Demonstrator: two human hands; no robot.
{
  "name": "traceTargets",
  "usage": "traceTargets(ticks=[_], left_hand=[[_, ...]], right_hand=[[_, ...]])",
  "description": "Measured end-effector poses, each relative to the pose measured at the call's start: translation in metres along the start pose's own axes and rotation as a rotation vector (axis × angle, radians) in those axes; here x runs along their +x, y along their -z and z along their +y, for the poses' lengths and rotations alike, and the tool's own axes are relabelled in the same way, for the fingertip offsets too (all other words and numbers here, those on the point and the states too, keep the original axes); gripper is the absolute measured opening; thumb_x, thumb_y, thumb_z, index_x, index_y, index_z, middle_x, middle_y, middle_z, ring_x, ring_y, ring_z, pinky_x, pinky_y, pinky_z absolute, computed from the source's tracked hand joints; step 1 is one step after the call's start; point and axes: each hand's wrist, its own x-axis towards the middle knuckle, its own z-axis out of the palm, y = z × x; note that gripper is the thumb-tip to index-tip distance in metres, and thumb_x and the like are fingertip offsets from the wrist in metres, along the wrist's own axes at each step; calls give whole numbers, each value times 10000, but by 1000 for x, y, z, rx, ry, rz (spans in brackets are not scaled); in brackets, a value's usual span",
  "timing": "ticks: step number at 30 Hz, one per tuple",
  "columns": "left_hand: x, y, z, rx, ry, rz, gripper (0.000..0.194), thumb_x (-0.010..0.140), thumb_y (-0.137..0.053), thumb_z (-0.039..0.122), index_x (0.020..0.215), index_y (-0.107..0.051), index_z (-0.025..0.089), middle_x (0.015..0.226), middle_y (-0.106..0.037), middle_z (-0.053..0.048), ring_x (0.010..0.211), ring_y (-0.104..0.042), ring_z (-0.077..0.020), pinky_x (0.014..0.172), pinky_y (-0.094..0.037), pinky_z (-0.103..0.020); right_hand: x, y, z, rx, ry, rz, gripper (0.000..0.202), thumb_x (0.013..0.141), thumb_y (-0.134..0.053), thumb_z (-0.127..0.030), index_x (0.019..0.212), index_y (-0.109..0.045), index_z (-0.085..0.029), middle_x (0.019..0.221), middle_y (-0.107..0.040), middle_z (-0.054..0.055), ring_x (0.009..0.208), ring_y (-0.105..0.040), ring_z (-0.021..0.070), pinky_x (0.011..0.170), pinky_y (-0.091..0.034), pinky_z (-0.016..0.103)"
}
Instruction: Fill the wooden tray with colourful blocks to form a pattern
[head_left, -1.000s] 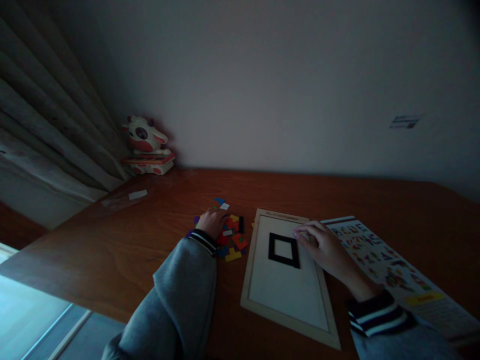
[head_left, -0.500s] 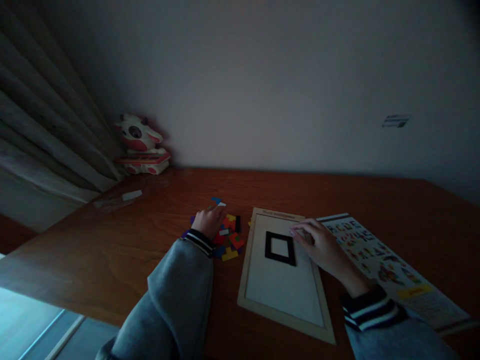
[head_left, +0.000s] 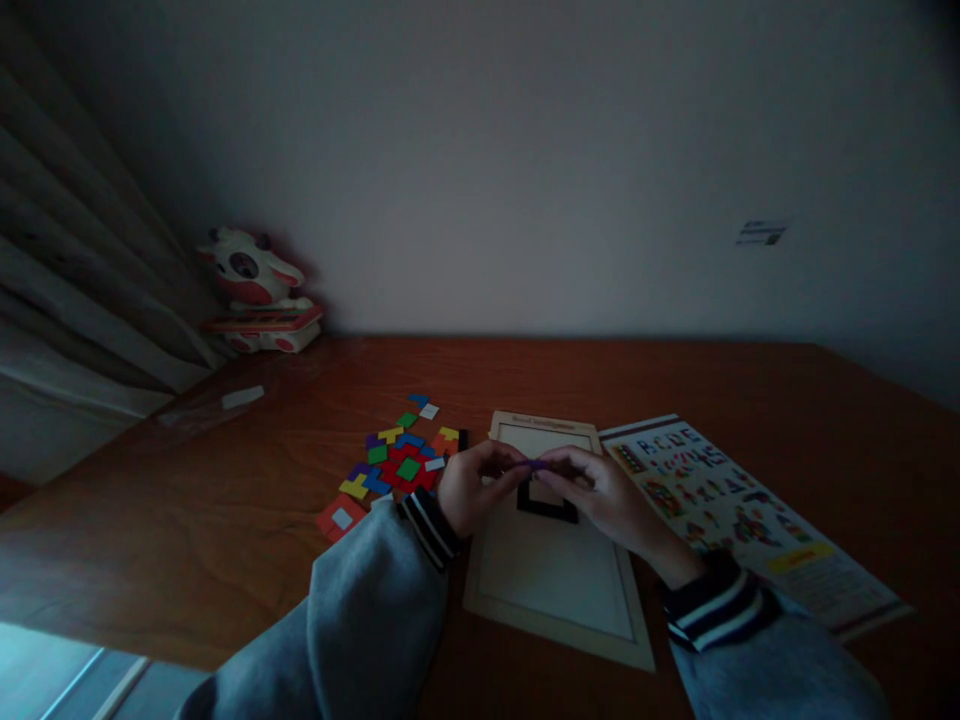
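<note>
My left hand and my right hand meet above a wooden-framed white board. Between their fingertips they pinch a small purple puzzle piece, its shape mostly covered by the fingers. Just below it, a black square outline lies on the board, its upper part hidden by my hands. Left of the board is a loose spread of flat coloured puzzle pieces, in red, green, blue, yellow, purple and white.
A printed pattern sheet lies right of the board. At the back left stands a cow-shaped toy, with a clear plastic wrapper in front of it. A wall rises behind the table, and a curtain hangs at left.
My left hand has moved right from the piece pile to over the board. My right hand has met it there, and a purple piece now shows between them. The view has shifted slightly.
</note>
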Motion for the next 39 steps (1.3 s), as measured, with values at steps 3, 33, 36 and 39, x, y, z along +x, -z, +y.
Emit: traceTargets(ticks=[3,33,36,39], left_hand=[[1,1,-2,21,29,-16,262,865,-686,346,975,-678,109,887,-749,-90,777,-704,-161,699,-556,-246],[-3,1,-12,590,-314,-76,221,896,-578,146,1039,-739,196,1068,-721,-81,971,-660,-210,891,-536,-361],[-3,1,-12,600,-316,-77,227,895,-575,139,1042,-738,196,1071,-720,-81,968,-661,-209,891,-538,-356],[-3,1,-12,597,-331,-75,225,900,-569,148,1045,-736,188,1060,-720,-83,955,-664,-207,879,-543,-351]], right_hand=[[1,2,-1,-4,0,39,303,892,-615,-455,1094,-682,-240,1019,-743,44,939,-692,196,849,-557,349],[0,13,12,-388,118,37,172,906,-643,-330,1034,-729,-254,943,-654,40,786,-613,176,715,-516,338],[0,13,13,-360,118,36,175,901,-650,-329,1037,-732,-255,953,-659,43,813,-625,180,724,-521,336],[0,13,15,-346,124,47,181,900,-649,-338,1040,-736,-264,958,-660,46,836,-631,185,736,-524,339]])
